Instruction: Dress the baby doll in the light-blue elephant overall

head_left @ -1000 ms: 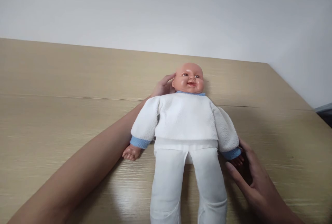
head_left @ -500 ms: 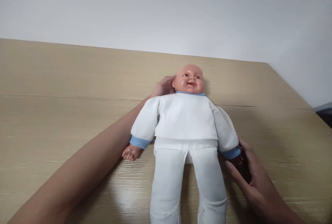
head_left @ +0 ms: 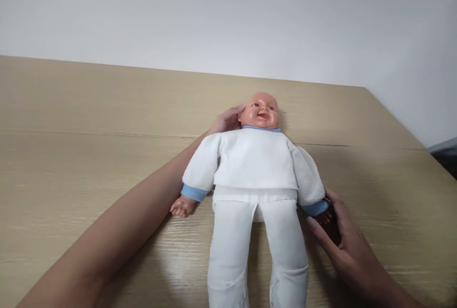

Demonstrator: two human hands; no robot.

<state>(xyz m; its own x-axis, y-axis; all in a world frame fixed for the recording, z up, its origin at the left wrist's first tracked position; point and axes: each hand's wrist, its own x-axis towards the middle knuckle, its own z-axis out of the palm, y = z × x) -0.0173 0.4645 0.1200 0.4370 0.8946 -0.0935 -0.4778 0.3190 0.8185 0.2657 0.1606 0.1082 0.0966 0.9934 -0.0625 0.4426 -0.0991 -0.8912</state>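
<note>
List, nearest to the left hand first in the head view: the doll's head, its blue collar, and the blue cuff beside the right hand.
1. Doll's head: the left hand appears to touch its side.
2. Blue collar: just below the head.
3. Blue cuff: lower down, beside the right hand.

A wood-grained tabletop (head_left: 89, 98), crossed by a thin seam (head_left: 96, 134), spreads before a pale wall (head_left: 214, 17); a dark, unclear object (head_left: 448, 154) shows beyond its right edge.
</note>
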